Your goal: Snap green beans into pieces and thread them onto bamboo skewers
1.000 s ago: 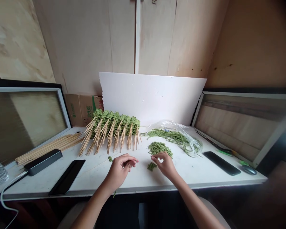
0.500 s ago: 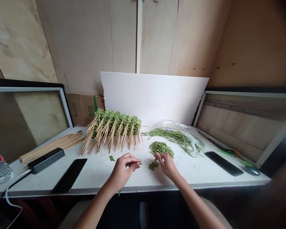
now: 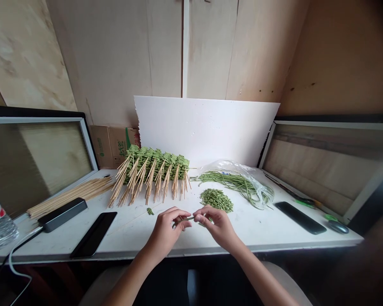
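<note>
My left hand (image 3: pixel 170 225) is closed around a green long bean (image 3: pixel 188 218), which sticks out past its fingertips to the right. The fingertips of my right hand (image 3: pixel 216 222) pinch the bean's other end, so the bean spans the small gap between both hands above the white table (image 3: pixel 242 233). Just behind my right hand lies a heap of short cut bean pieces (image 3: pixel 216 199). A few bean pieces (image 3: pixel 150 211) rest to the left of my left hand, by a thin pale stick (image 3: pixel 130 221).
Bean skewers (image 3: pixel 159 163) are stacked at the back left, sticks forward. Loose sticks (image 3: pixel 73 196), a black power bank (image 3: pixel 62 213), a phone (image 3: pixel 94 234) and a water bottle (image 3: pixel 0 225) lie left. Whole long beans (image 3: pixel 232 182) in a plastic bag, another phone (image 3: pixel 300 217) and a mouse (image 3: pixel 337 226) are right.
My right hand has moved left from the cut pieces to meet the bean at my left hand. It now covers the small group of pieces in front of the heap.
</note>
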A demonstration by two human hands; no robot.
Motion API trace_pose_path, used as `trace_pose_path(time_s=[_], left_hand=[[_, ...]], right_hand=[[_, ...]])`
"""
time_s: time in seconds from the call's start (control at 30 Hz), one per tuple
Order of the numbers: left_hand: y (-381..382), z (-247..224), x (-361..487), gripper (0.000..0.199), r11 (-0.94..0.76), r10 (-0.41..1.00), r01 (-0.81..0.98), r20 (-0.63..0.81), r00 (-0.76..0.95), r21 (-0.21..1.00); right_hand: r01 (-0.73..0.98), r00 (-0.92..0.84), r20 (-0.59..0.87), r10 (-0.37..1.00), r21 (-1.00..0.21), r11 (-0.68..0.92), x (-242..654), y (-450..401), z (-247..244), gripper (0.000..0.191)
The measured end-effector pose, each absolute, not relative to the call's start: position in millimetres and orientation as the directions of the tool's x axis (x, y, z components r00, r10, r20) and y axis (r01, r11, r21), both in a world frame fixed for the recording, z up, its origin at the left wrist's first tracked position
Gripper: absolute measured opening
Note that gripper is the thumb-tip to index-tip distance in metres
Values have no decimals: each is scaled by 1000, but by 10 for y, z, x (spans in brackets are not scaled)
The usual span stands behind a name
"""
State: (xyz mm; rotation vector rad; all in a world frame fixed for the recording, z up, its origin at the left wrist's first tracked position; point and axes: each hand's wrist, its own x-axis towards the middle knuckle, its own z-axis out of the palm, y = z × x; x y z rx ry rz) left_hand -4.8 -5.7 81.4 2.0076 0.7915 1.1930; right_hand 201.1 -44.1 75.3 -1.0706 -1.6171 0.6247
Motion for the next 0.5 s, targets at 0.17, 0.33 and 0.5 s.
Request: trace_pose_path(time_s=[0.17,0.33,0.5], left_hand=[[-65,864,-86,15,-612,759,185,505,412,769],[-91,855,-92,21,-681,708,219,552,441,698],[-131,847,-63,20,-708,677,180,584,448,683]], right_hand=[[404,-27,559,829,-752,521,2034,-459,784,21],[513,-141,698,702,-555,655,1952,-523,852,11],[532,-160,721,675,-512,674,1908,-556,858,10]])
